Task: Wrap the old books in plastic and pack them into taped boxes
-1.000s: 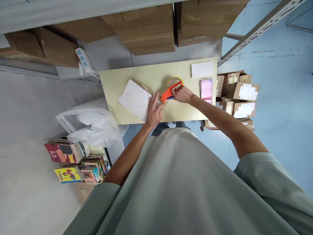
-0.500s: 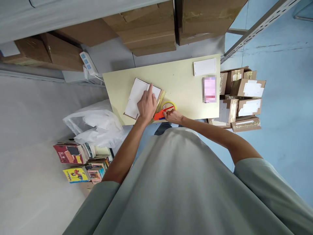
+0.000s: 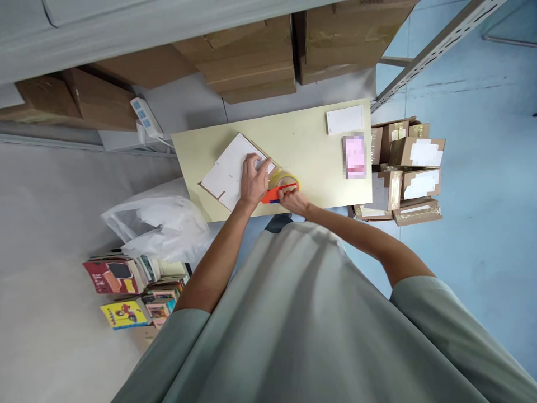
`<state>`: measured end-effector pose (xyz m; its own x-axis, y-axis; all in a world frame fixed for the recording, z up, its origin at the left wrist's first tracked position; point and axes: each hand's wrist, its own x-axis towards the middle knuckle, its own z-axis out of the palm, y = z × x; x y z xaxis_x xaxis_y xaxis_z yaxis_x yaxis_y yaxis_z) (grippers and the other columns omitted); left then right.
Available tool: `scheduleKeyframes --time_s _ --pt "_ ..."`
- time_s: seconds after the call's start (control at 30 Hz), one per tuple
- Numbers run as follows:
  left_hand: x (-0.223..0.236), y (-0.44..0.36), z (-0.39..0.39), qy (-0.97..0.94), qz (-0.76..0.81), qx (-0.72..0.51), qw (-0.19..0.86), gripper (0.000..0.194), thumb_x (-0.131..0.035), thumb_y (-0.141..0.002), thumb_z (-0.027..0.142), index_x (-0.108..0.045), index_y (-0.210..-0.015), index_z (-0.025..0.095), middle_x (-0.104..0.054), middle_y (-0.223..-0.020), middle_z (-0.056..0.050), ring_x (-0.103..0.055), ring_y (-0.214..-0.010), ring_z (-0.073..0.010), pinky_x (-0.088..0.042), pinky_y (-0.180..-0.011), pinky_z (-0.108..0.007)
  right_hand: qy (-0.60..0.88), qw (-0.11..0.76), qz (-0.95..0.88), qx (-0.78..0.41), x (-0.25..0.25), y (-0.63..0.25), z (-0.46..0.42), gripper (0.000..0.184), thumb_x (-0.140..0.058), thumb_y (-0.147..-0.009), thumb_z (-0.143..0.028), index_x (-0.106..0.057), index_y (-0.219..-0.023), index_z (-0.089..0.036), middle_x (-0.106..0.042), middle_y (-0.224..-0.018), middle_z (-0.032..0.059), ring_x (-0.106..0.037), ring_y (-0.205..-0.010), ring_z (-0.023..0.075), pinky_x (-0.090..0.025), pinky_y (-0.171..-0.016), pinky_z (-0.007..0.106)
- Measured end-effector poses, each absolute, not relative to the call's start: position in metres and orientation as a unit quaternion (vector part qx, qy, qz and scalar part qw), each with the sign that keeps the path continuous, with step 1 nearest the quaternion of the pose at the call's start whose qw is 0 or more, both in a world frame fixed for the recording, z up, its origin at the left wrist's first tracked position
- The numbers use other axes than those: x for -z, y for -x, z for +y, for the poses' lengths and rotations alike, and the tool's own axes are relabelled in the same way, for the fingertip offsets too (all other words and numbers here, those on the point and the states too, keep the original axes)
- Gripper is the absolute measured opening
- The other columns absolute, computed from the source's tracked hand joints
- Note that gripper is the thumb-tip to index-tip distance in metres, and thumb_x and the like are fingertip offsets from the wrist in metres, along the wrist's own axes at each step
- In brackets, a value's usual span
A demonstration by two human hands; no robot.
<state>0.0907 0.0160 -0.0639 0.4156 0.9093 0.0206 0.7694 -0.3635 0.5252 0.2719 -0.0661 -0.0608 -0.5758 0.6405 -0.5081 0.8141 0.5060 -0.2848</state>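
A flat cardboard package point(image 3: 229, 173) with a white sheet on its top lies at an angle on the cream table. My left hand point(image 3: 254, 182) rests on the package's right part, fingers bent and slightly apart against its surface. In my right hand point(image 3: 294, 201) is an orange-red tape dispenser point(image 3: 271, 195), gripped by a closed fist. It carries a roll of yellowish clear tape point(image 3: 289, 180). The dispenser's left end is close to my left wrist and the package's near right corner. A strip of tape seems to run between roll and package, though its exact path is unclear.
A white box point(image 3: 344, 120) and a pink blurred item point(image 3: 354, 156) lie on the table's point(image 3: 310, 140) right end. Taped cartons point(image 3: 419, 154) are stacked beyond it. Left are a plastic bag point(image 3: 163, 224), books point(image 3: 121, 274) and a power strip point(image 3: 146, 116). Shelf cartons point(image 3: 251, 56) line the back.
The package has turned clockwise on the table. My left index finger, stretched out before, is now bent onto the package. My right hand keeps its hold on the tape dispenser, almost in place.
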Motion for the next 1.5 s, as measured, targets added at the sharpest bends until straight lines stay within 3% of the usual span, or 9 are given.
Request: scheduleKeyframes --time_s 0.23,0.37,0.5,0.6,0.67,0.83,0.97,1.23,1.5 --pt "0.066 -0.093 0.018 -0.824 0.505 -0.164 0.198 0.041 -0.041 -0.116 0.038 -0.067 -0.147 0.028 -0.061 -0.137 -0.017 -0.060 -0.145 -0.0337 -0.047 -0.132 -0.055 -0.530 0.209 0.797 0.198 0.053 -0.376 -0.006 0.055 -0.017 -0.118 -0.022 -0.047 -0.151 0.010 -0.076 -0.114 0.0351 -0.076 -0.103 0.0361 -0.046 -0.088 0.045" --pt "0.061 -0.094 0.015 -0.829 0.503 -0.162 0.183 0.043 -0.038 -0.117 0.039 -0.070 -0.143 0.032 -0.062 -0.134 -0.015 -0.062 -0.141 -0.0328 -0.052 -0.129 -0.055 -0.528 0.197 0.804 0.188 0.053 -0.366 0.015 0.059 -0.015 -0.120 -0.028 -0.049 -0.150 0.009 -0.076 -0.117 0.0350 -0.075 -0.105 0.0359 -0.046 -0.088 0.044" --pt "0.053 -0.088 0.013 -0.834 0.488 -0.148 0.209 0.050 -0.033 -0.118 0.045 -0.073 -0.142 0.025 -0.065 -0.136 -0.019 -0.065 -0.140 -0.0354 -0.056 -0.124 -0.058 -0.495 0.184 0.828 0.190 0.060 -0.349 0.012 0.062 -0.012 -0.121 -0.033 -0.049 -0.150 0.008 -0.077 -0.117 0.0334 -0.074 -0.105 0.0349 -0.045 -0.089 0.043" --pt "0.045 -0.084 0.025 -0.805 0.529 -0.173 0.207 0.059 -0.026 -0.119 0.050 -0.064 -0.155 0.022 -0.064 -0.148 -0.024 -0.062 -0.149 -0.0335 -0.051 -0.130 -0.055 -0.485 0.180 0.833 0.193 0.065 -0.345 0.004 0.066 -0.013 -0.122 -0.037 -0.046 -0.154 0.010 -0.076 -0.118 0.0337 -0.074 -0.103 0.0352 -0.045 -0.087 0.042" --pt "0.043 -0.086 0.036 -0.770 0.579 -0.195 0.185 0.062 -0.025 -0.120 0.052 -0.053 -0.165 0.021 -0.059 -0.161 -0.025 -0.050 -0.163 -0.0328 -0.038 -0.138 -0.058 -0.479 0.176 0.838 0.195 0.068 -0.343 -0.001 0.066 -0.015 -0.122 -0.038 -0.046 -0.154 0.010 -0.076 -0.118 0.0341 -0.074 -0.103 0.0355 -0.045 -0.087 0.043" --pt "0.048 -0.098 0.033 -0.742 0.607 -0.175 0.224 0.061 -0.030 -0.119 0.049 -0.049 -0.168 0.018 -0.046 -0.179 -0.023 -0.023 -0.178 -0.0331 -0.007 -0.145 -0.069 -0.427 0.154 0.867 0.207 0.071 -0.324 -0.019 0.056 -0.016 -0.120 -0.024 -0.048 -0.151 0.010 -0.077 -0.114 0.0322 -0.074 -0.101 0.0348 -0.046 -0.086 0.044" --pt "0.053 -0.097 -0.003 -0.786 0.546 -0.139 0.256 0.058 -0.028 -0.119 0.041 -0.054 -0.165 0.017 -0.049 -0.178 -0.019 -0.026 -0.177 -0.0298 -0.010 -0.147 -0.066 -0.376 0.139 0.888 0.226 0.073 -0.294 -0.043 0.052 -0.018 -0.109 -0.002 -0.053 -0.146 0.007 -0.078 -0.108 0.0292 -0.075 -0.095 0.0316 -0.047 -0.082 0.042" --pt "0.067 -0.072 -0.036 -0.827 0.501 -0.090 0.237 0.051 -0.035 -0.119 0.033 -0.062 -0.158 0.015 -0.063 -0.165 -0.021 -0.039 -0.171 -0.0334 -0.015 -0.146 -0.069 -0.367 0.115 0.885 0.262 0.071 -0.252 -0.070 0.049 -0.024 -0.103 0.002 -0.061 -0.136 0.005 -0.077 -0.112 0.0311 -0.077 -0.099 0.0329 -0.054 -0.084 0.046" --pt "0.073 -0.070 -0.042 -0.842 0.480 -0.081 0.234 0.049 -0.037 -0.117 0.024 -0.061 -0.159 0.017 -0.065 -0.163 -0.021 -0.039 -0.171 -0.0327 -0.016 -0.145 -0.070 -0.491 0.117 0.824 0.256 0.066 -0.371 -0.028 0.057 -0.017 -0.108 -0.004 -0.049 -0.152 0.010 -0.076 -0.121 0.0382 -0.076 -0.106 0.0379 -0.052 -0.097 0.054"
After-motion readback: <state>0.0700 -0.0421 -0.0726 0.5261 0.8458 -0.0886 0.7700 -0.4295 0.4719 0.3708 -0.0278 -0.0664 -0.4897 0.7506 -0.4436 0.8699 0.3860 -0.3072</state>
